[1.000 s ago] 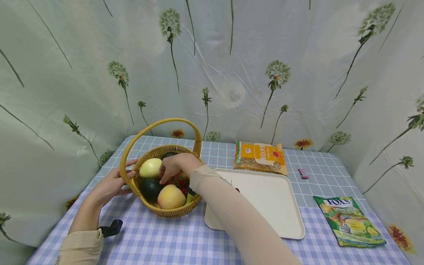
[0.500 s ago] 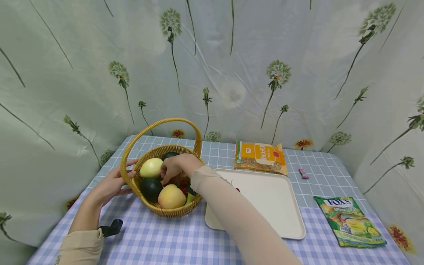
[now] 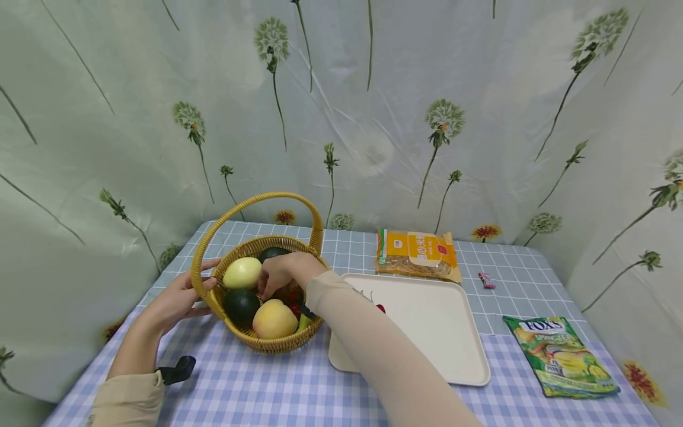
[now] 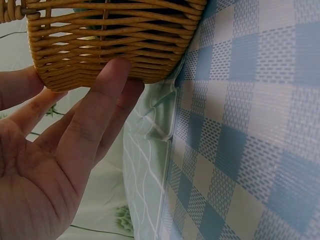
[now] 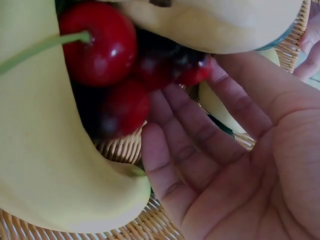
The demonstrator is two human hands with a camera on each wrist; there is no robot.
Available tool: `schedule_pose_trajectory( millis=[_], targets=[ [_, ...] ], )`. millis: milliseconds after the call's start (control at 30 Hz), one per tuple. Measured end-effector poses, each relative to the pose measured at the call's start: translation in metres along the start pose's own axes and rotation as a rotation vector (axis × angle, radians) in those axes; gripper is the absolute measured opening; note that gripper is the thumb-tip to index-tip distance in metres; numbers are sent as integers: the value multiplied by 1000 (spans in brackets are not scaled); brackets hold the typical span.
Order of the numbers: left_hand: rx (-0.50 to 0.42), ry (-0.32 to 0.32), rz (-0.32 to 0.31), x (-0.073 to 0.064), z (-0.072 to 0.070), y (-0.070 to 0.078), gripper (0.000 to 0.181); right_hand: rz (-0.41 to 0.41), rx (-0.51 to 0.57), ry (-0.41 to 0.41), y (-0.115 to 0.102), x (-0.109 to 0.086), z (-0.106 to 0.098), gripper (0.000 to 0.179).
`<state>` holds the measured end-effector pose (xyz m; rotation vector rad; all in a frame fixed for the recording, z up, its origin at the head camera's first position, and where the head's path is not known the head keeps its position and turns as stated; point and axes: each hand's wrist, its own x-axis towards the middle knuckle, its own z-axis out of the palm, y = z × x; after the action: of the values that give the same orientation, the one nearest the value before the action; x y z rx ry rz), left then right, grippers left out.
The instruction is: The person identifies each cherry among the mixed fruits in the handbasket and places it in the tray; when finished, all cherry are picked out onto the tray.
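Inside the wicker basket (image 3: pixel 277 344) my right hand (image 3: pixel 280 274) reaches down with curled fingers. The right wrist view shows its thumb and forefinger pinching a red cherry (image 5: pixel 194 74) beside other cherries (image 5: pixel 102 42), one with a green stem. A large pale yellow fruit (image 5: pixel 60 165) lies beside the fingertips. Around that hand in the basket are a pale yellow-green fruit (image 3: pixel 242 273), a dark green fruit (image 3: pixel 241 307) and a peach (image 3: pixel 274 320). My left hand (image 3: pixel 178 296) touches the basket's left side. In the left wrist view its nearly straight fingers (image 4: pixel 102 95) rest against the wicker.
A cream tray (image 3: pixel 432 332) stands right of the basket, partly behind my right sleeve, with a cherry (image 3: pixel 380 308) on it. Behind it lies an orange food packet (image 3: pixel 418 255). A small pink sweet (image 3: pixel 486 280) and a green FOX'S bag (image 3: pixel 560 356) are at the right.
The red showing under my right fingertips a second ago is hidden now, and the fingers have shifted slightly inside the basket. My left hand keeps its place at the basket's side.
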<state>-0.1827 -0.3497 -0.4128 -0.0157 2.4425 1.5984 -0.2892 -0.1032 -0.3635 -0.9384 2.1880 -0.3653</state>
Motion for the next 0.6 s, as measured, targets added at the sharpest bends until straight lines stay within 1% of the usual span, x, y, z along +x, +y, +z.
schedule_pose_trajectory(
  millis=[67, 167, 433, 600],
  targets=[
    [1, 0, 2, -1, 0, 0, 69, -11, -5, 3, 0, -1, 1, 11],
    [3, -1, 7, 0, 0, 0, 69, -23, -17, 6, 0, -2, 1, 8],
    [6, 3, 4, 1, 0, 2, 69, -39, -146, 68, -4, -1, 3, 11],
    [-4, -1, -3, 0, -1, 2, 69, -33, -186, 87, -4, -2, 3, 12]
  ],
)
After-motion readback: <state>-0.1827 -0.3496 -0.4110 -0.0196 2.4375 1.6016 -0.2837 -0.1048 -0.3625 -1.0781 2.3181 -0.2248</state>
